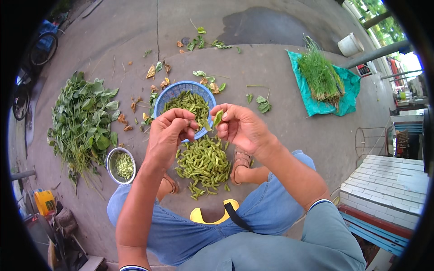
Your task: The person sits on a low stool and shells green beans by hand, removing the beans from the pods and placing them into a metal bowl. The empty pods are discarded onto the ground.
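Observation:
My right hand [239, 127] pinches a green soybean pod [218, 118] between thumb and forefinger. Beside it, my left hand [171, 130] has its thumb and fingers curled together; whether something small is in them cannot be made out. Both hands are held over the near part of a blue plastic basket [213, 98] with green pods [190, 101] inside. A loose heap of pods [203, 164] lies on the concrete between my sandalled feet, just this side of the basket. To the left, a metal bowl [109, 166] contains shelled pale green beans [124, 166].
Cut leafy bean plants [88, 122] are piled at the left. Dry leaves [151, 71] are scattered around the basket. At the right, green stalks with roots [320, 76] lie on a teal sheet [349, 81], near a white bucket [350, 44]. A white-tiled structure [379, 183] stands close by.

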Action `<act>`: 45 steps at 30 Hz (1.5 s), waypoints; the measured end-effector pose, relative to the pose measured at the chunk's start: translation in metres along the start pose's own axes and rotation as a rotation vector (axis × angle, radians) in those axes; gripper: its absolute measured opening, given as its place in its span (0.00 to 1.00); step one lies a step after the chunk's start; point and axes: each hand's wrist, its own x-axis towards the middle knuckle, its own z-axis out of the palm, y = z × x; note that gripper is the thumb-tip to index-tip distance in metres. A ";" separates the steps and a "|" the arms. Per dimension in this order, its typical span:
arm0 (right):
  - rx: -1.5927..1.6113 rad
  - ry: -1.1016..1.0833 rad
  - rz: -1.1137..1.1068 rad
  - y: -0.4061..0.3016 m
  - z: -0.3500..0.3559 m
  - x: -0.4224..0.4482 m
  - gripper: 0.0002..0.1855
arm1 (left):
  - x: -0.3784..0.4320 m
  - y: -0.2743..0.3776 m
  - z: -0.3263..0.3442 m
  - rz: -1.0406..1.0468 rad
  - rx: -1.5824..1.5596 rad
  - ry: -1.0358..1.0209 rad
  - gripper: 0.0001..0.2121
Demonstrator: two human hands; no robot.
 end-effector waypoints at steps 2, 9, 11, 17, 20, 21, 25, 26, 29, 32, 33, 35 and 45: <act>0.051 -0.024 0.003 -0.005 0.004 -0.001 0.11 | 0.004 -0.010 -0.012 -0.025 -0.043 0.004 0.06; 0.121 -0.089 0.011 -0.006 -0.005 -0.004 0.10 | 0.000 -0.010 0.013 -0.230 -0.067 -0.032 0.12; 0.111 -0.085 0.012 -0.008 -0.006 -0.005 0.10 | -0.002 -0.006 0.018 -0.272 -0.125 -0.107 0.12; 0.057 -0.074 -0.086 -0.012 0.004 -0.007 0.14 | -0.012 -0.003 0.011 -0.164 -0.018 -0.220 0.10; -0.185 -0.072 -0.168 -0.005 0.007 -0.010 0.21 | -0.013 -0.008 0.013 -0.094 -0.042 -0.139 0.10; -0.301 -0.079 -0.193 -0.002 0.007 -0.011 0.23 | -0.013 -0.009 0.012 -0.070 -0.066 -0.113 0.10; -0.531 -0.080 -0.286 0.005 0.016 -0.011 0.16 | -0.014 -0.005 0.010 -0.044 -0.111 -0.078 0.10; -0.467 -0.085 -0.260 0.004 0.017 -0.010 0.11 | -0.015 -0.004 0.009 -0.054 -0.114 -0.075 0.10; -0.446 -0.012 -0.273 0.005 0.013 -0.007 0.11 | -0.018 0.001 0.010 -0.072 -0.008 -0.117 0.10; -0.451 0.000 -0.212 0.001 0.012 -0.007 0.10 | -0.022 0.007 0.012 -0.028 0.213 -0.192 0.11; -0.481 -0.025 -0.202 0.000 0.012 -0.007 0.10 | -0.023 0.007 0.012 -0.005 0.297 -0.220 0.11; -0.540 -0.077 -0.183 -0.002 0.015 -0.009 0.11 | -0.024 0.006 0.010 0.024 0.337 -0.227 0.12; -0.572 -0.231 -0.253 -0.010 0.020 -0.015 0.12 | -0.027 0.011 0.008 -0.103 0.073 -0.284 0.12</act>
